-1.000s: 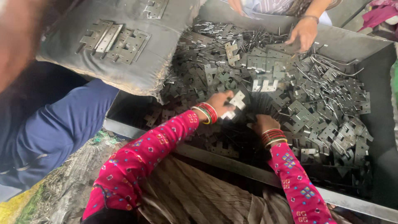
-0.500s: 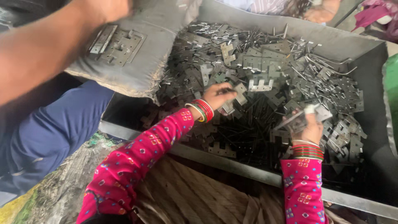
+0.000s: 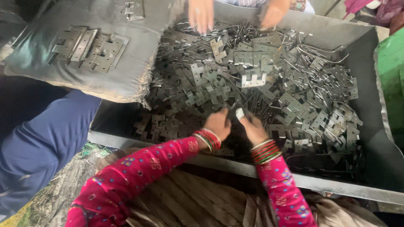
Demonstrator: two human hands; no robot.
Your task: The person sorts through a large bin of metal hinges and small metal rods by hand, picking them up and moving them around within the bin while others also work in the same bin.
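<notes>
A: How much room is there around the hands?

B: The left hand (image 3: 217,124) and right hand (image 3: 252,128) sit close together near the front wall of the metal bin (image 3: 370,138). A dark bare patch of bin floor lies just left of them; the heap of hinge plates (image 3: 261,80) crowds everything beyond and to the right.

A: And the edges?

B: A grey cushion (image 3: 84,46) overhangs the bin's left rim, with a few plates on it. Another person's hands (image 3: 201,14) reach in over the far rim.

A: How are the wearer's hands posed?

B: Both wrists are bent down into the heap, bangles at the cuffs. Fingers curl inward around small plates between the two hands; how tightly, I cannot tell.
</notes>
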